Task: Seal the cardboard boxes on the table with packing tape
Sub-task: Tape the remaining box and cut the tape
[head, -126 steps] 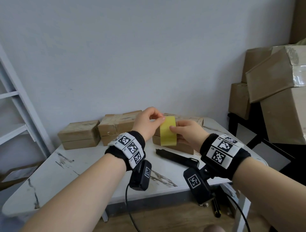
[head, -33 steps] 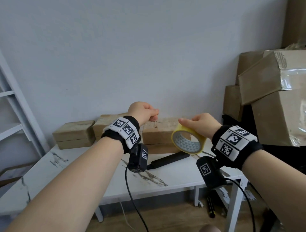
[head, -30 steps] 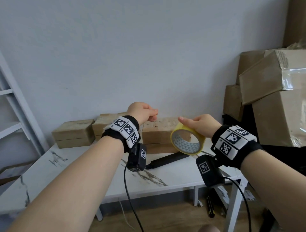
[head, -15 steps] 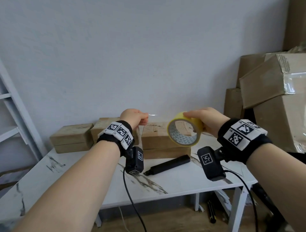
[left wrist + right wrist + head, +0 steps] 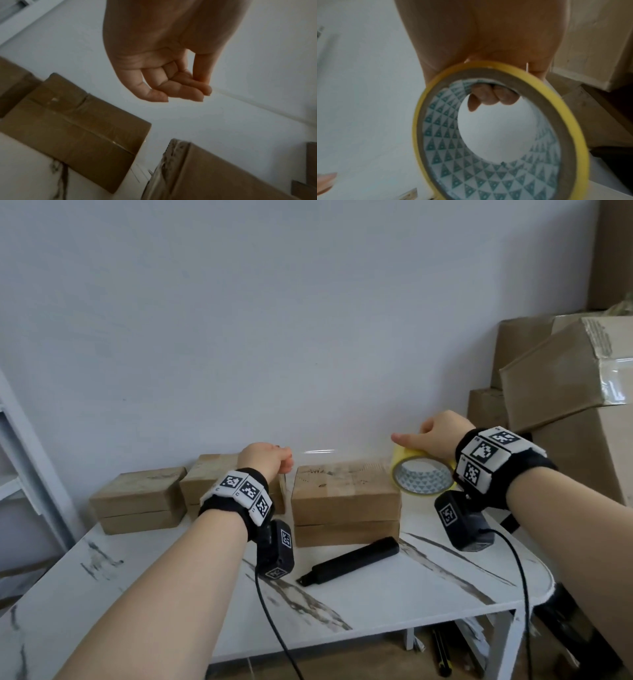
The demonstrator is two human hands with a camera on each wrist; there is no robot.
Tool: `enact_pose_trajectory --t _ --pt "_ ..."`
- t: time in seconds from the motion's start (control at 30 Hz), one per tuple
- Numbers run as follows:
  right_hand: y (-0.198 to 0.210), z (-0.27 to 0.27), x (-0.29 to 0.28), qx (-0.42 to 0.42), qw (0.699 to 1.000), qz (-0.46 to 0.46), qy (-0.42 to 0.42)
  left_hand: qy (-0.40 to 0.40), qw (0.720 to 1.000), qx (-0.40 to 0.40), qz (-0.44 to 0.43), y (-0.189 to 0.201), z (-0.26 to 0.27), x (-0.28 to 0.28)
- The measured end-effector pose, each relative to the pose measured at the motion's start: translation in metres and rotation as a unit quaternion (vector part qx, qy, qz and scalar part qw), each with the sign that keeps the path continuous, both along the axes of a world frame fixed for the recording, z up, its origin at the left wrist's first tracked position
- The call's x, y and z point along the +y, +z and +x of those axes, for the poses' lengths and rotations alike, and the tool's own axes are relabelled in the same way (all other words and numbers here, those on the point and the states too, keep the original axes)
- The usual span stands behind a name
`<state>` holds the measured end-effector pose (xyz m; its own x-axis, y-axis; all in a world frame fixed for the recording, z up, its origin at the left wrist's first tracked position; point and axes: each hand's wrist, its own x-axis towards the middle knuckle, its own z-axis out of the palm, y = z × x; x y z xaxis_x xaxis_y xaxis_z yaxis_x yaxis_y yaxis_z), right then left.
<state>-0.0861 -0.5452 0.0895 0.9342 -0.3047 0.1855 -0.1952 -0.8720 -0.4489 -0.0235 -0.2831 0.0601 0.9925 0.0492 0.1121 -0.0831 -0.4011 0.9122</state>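
Observation:
My right hand [image 5: 431,436] grips a yellow roll of packing tape [image 5: 422,477] above the right end of a stack of two cardboard boxes [image 5: 344,498]. In the right wrist view its fingers [image 5: 491,96] curl through the roll's [image 5: 496,135] patterned core. My left hand [image 5: 269,458] pinches the free end of the clear tape above the stack's left end. A thin clear strip [image 5: 318,451] stretches between both hands over the top box. The left wrist view shows my thumb and fingers [image 5: 192,86] pressed together on that strip.
Two more stacks of boxes [image 5: 138,499] [image 5: 209,477] stand at the back left of the white marble table [image 5: 394,594]. A black utility knife [image 5: 349,559] lies in front of the middle stack. Large cartons [image 5: 565,392] pile up at the right; a white shelf [image 5: 20,474] stands left.
My hands have drawn apart: the right carried the roll rightward past the stack's end while the left stayed pinching the tape end, and a longer strip now spans the box.

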Motion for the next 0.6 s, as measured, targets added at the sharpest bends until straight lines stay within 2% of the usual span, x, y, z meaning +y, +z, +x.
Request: enact_pose_trajectory --t 0.23,0.6 --pt "0.002 0.040 0.001 0.052 0.997 -0.054 -0.014 0.027 0.996 0.085 0.002 -0.016 0.033 -0.007" --pt "-0.015 0.065 0.007 0.059 0.995 -0.078 -0.025 0.041 0.998 0.057 0.000 -0.029 0.039 -0.019"
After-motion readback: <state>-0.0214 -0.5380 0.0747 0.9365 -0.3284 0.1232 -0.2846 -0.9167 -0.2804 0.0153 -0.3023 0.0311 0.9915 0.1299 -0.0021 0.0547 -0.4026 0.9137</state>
